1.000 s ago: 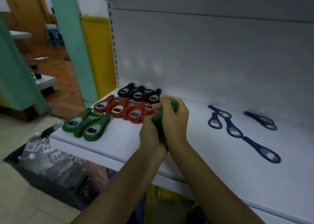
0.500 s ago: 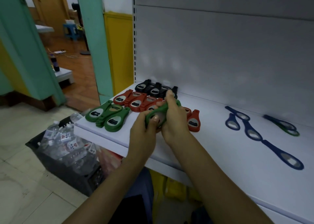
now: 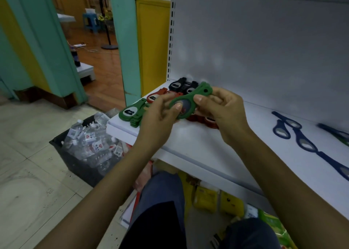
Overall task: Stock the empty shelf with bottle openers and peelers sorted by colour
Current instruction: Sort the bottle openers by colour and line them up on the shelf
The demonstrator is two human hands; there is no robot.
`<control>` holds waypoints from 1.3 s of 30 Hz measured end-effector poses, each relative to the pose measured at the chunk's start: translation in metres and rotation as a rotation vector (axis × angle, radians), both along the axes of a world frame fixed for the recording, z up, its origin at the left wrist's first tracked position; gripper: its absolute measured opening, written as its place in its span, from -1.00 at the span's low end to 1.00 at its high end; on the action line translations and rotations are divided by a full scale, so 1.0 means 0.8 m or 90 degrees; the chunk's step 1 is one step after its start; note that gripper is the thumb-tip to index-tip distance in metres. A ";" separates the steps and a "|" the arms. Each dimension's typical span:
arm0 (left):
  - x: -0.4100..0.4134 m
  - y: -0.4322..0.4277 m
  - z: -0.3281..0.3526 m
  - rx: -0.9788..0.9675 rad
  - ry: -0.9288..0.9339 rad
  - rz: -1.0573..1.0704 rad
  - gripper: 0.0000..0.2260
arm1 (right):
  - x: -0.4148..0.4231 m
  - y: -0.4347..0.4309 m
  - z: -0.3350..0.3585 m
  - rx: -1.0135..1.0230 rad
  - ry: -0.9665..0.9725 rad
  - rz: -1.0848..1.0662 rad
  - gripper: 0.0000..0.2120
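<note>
Bottle opener (image 3: 199,92), the green one: where is it?

Off the shelf (image 3: 207,150), held in the air over its left end, just above the red openers (image 3: 157,96). It tilts, with the end that has the small hole highest and toward the back panel.

Who has hold of it?

Both hands. The left hand (image 3: 160,116) pinches the round end, thumb laid on the shiny disc in the ring and fingers curled under it. The right hand (image 3: 224,111) pinches the narrow middle, thumb on top and the other fingers folded behind.

What lies on the shelf already?

Green openers (image 3: 132,113) at the front corner, touching and overlapping one another. Red ones sit behind them, and more red shows under the right hand. Black openers (image 3: 180,85) are at the back, against the panel. Well apart to the right lie slim blue openers (image 3: 295,134) with ring heads; one more beyond them is too blurred to tell.

Any writing on them?

Each green, red and black one has a pale oval with a dark mark. I cannot read it.

And below?

A dark crate (image 3: 79,166) on the tiled floor beside the shelf, full of clear water bottles (image 3: 90,138). Their white labels carry a small red mark and some print, too small to read. Yellow packs (image 3: 205,197) lie under the shelf; their print is unreadable too.

Anything in the room behind?

A dark bottle (image 3: 76,57) standing on a white step, label illegible.
</note>
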State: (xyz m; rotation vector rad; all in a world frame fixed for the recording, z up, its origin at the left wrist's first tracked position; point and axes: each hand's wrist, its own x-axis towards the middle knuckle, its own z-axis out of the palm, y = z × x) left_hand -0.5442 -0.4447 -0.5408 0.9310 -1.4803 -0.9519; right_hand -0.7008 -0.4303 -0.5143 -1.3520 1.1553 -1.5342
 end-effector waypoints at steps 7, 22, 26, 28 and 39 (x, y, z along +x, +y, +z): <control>0.080 -0.004 -0.039 -0.340 -0.496 0.152 -0.73 | 0.033 -0.014 -0.036 -0.361 0.622 -0.090 -0.71; 0.085 -0.013 -0.078 -0.407 -0.550 0.117 -0.51 | 0.033 -0.040 -0.046 -0.511 0.895 0.126 -0.70; 0.084 -0.017 -0.076 -0.458 -0.529 0.127 -0.58 | 0.031 -0.036 -0.060 -0.455 0.862 0.085 -0.71; 0.084 -0.020 -0.077 -0.520 -0.548 0.125 -0.65 | 0.025 -0.032 -0.067 -0.410 0.827 0.041 -0.73; 0.087 -0.024 -0.073 -0.532 -0.552 0.085 -0.75 | 0.009 -0.037 -0.073 -0.277 0.811 0.054 -0.87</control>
